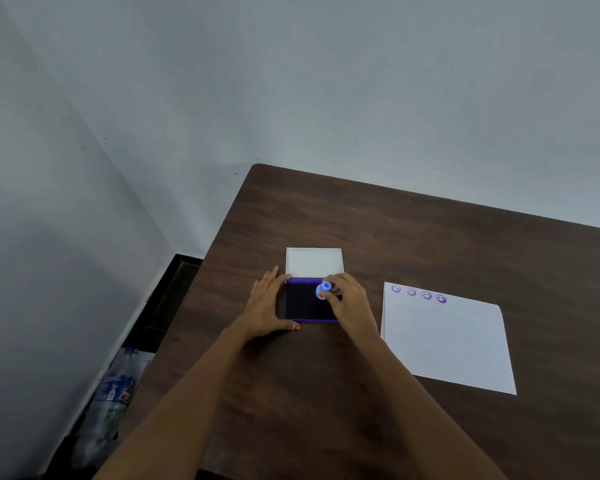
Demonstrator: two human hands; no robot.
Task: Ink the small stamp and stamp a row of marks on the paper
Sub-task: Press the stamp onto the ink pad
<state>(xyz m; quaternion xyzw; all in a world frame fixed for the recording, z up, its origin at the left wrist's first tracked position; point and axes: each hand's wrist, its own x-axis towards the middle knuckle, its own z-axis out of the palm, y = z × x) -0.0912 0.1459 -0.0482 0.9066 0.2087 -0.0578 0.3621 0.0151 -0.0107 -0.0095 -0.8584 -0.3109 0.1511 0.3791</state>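
Note:
A purple ink pad (303, 303) lies open on the dark wooden table, its white lid (314, 262) folded back behind it. My left hand (267, 303) rests flat against the pad's left side, thumb at its front corner. My right hand (349, 301) pinches a small light-blue stamp (324, 290) over the pad's right part; whether it touches the ink is unclear. To the right lies a white sheet of paper (447, 341) with a row of several purple smiley marks (419, 294) along its top edge.
The table (395, 230) stands in a room corner with pale walls. Its left edge runs diagonally, and plastic bottles (111, 407) lie on the floor beside it. Bare tabletop lies behind the pad and paper.

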